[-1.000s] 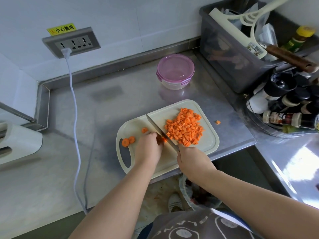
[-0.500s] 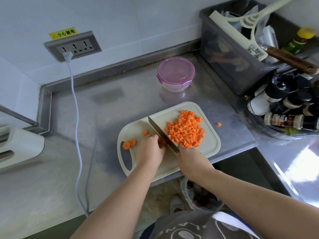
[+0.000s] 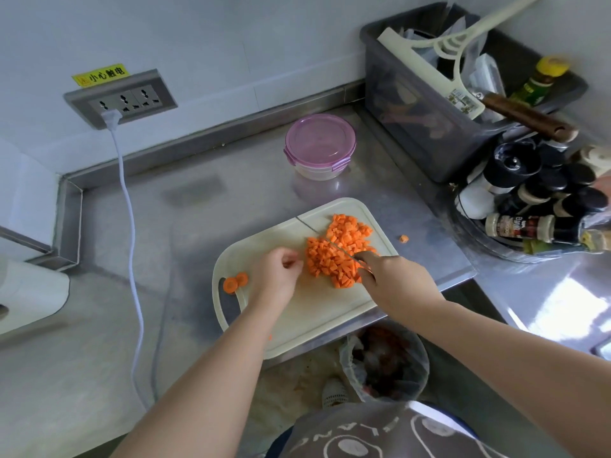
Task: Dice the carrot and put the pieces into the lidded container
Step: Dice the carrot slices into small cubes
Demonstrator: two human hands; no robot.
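Observation:
A heap of diced carrot lies on the pale cutting board. My right hand grips the knife, whose thin blade runs edge-on through the heap toward the board's far side. My left hand hovers just left of the heap with fingers loosely curled and nothing in them. Two round carrot slices sit by the board's handle hole. One stray carrot piece lies on the counter to the right. The container with the pink lid stands behind the board, its lid on.
A grey bin of utensils stands at the back right, with a rack of spice bottles in front of it. A white cable runs from the wall socket across the counter. A lined waste bin sits below the counter edge.
The knife has turned edge-up and swept into the heap, pushing the freshly cut pieces against it. My left hand has let go of the carrot and drawn slightly left.

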